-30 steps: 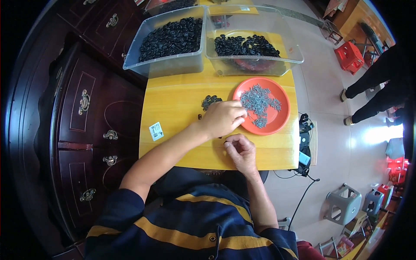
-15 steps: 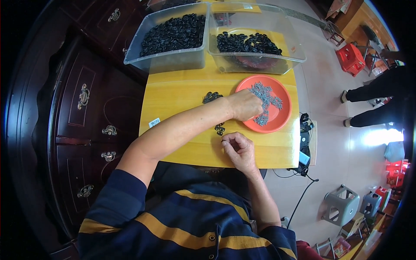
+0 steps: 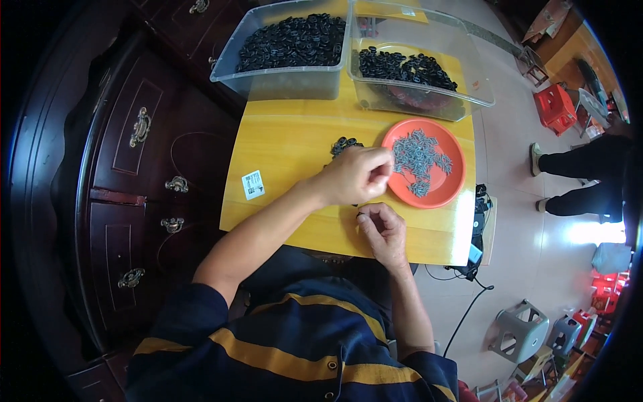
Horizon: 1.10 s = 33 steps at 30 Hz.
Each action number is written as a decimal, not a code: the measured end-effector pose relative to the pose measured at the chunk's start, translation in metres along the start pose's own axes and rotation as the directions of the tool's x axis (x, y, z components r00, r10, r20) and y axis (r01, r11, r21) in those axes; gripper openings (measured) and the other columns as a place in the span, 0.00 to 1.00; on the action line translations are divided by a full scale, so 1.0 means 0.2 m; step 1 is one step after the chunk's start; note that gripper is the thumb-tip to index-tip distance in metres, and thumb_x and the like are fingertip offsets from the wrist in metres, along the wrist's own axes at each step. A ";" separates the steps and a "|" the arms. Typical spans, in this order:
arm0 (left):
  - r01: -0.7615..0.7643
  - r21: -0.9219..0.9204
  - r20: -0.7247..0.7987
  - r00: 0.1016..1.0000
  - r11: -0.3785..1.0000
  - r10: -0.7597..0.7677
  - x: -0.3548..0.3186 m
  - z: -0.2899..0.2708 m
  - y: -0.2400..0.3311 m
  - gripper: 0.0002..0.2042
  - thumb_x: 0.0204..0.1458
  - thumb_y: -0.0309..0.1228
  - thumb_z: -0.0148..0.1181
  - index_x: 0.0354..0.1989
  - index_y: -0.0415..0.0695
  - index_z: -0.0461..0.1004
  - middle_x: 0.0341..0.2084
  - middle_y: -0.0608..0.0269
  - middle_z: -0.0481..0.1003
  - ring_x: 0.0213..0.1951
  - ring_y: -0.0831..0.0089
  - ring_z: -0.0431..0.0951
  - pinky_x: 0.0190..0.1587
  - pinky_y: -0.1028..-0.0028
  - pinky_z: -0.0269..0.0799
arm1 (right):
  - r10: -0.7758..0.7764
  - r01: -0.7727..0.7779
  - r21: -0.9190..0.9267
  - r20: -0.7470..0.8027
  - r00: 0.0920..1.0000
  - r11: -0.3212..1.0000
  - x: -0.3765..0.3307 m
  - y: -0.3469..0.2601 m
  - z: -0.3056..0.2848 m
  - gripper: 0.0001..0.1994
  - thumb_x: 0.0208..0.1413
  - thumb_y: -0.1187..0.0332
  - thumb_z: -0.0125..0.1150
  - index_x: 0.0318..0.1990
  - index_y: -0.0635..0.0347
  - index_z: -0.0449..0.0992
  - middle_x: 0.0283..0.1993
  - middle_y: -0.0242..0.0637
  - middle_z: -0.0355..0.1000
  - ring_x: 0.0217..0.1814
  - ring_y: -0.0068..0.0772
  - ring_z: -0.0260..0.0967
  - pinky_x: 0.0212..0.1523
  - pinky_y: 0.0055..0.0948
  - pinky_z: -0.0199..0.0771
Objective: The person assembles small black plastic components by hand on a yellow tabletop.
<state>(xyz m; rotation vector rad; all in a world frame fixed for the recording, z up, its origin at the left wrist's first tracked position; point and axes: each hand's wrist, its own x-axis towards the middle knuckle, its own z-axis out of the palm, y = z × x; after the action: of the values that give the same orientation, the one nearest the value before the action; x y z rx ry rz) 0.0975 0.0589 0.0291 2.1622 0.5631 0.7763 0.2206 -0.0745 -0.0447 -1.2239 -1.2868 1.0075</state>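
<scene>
Cabinet (image 3: 127, 167) of dark wood with brass handles, far left, beside the yellow table (image 3: 288, 144).

White sticker (image 3: 252, 184) flat on the tabletop near its left edge.

Left bin (image 3: 284, 57), clear plastic, at the far edge of the table, filled with small black parts. Right bin (image 3: 418, 70), clear plastic, touching the left bin, holding a thinner layer of the same black parts.

Small heap of black parts (image 3: 343, 145) on the tabletop, just behind the left hand (image 3: 355, 175).

Left hand reaching across from the lower left, fingers curled together, tips at the left rim of the orange plate (image 3: 439, 194). Contents of the pinch not discernible.

Right hand (image 3: 383, 229) resting on the tabletop near the front edge, just below the left hand. Fingers curled inward around a small dark part (image 3: 360, 216) at the fingertips.

Orange plate right of the left hand, round, flat on the table, carrying a pile of small grey pins (image 3: 418, 159).

Black device (image 3: 478, 201) with a cable hanging at the right table edge.

Legs of another person (image 3: 583, 181) on the tiled floor, far right, well apart from the table. Red stool (image 3: 554, 107) behind, grey stool (image 3: 521, 329) in front.
</scene>
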 end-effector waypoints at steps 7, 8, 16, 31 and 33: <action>0.358 -0.232 -0.160 0.903 0.904 -0.398 -0.56 -0.01 0.00 0.04 0.50 0.18 0.57 0.32 0.38 0.75 0.22 0.69 0.73 0.25 0.84 0.71 0.28 0.79 0.69 | 0.093 -0.083 0.179 -0.045 0.995 0.980 -0.02 0.09 0.01 0.05 0.61 0.77 0.59 0.44 0.65 0.74 0.37 0.28 0.73 0.37 0.16 0.69 0.41 0.19 0.71; 0.370 -0.276 -0.166 0.891 0.887 -0.423 -0.60 0.01 -0.01 0.04 0.50 0.17 0.56 0.32 0.37 0.76 0.24 0.69 0.74 0.25 0.85 0.72 0.29 0.80 0.70 | 0.085 -0.079 0.143 -0.038 0.996 0.987 -0.02 0.09 0.01 0.05 0.61 0.77 0.59 0.44 0.65 0.74 0.36 0.27 0.72 0.37 0.16 0.68 0.41 0.19 0.71; 0.397 -0.401 -0.201 0.841 0.825 -0.503 -0.64 0.16 -0.09 0.10 0.54 0.18 0.57 0.45 0.38 0.73 0.30 0.72 0.74 0.30 0.89 0.73 0.35 0.83 0.72 | 0.059 -0.051 0.108 -0.069 0.996 0.993 -0.01 0.05 0.04 0.04 0.59 0.79 0.59 0.40 0.65 0.76 0.33 0.27 0.72 0.31 0.14 0.67 0.33 0.18 0.69; 0.276 -0.320 -0.293 0.881 0.906 -0.371 -0.54 0.21 -0.04 0.13 0.50 0.18 0.59 0.45 0.40 0.70 0.27 0.64 0.77 0.26 0.80 0.77 0.31 0.78 0.74 | 0.109 -0.108 0.098 -0.005 0.994 0.989 -0.01 0.05 0.04 0.06 0.61 0.79 0.57 0.44 0.66 0.75 0.35 0.23 0.72 0.35 0.11 0.66 0.37 0.15 0.67; 0.275 -0.305 -0.297 0.882 0.912 -0.365 -0.54 0.20 -0.03 0.13 0.50 0.18 0.59 0.45 0.40 0.70 0.27 0.64 0.78 0.25 0.80 0.77 0.31 0.78 0.74 | 0.105 -0.104 0.120 0.000 0.995 0.987 -0.01 0.03 0.04 0.06 0.61 0.79 0.57 0.44 0.66 0.75 0.35 0.23 0.72 0.35 0.11 0.66 0.38 0.15 0.68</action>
<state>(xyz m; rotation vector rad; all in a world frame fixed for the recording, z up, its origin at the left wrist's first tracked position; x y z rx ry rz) 0.0470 -0.0234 -0.0339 1.6437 0.9269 0.9901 0.2124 -0.0747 -0.0525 -1.2107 -1.1504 1.1390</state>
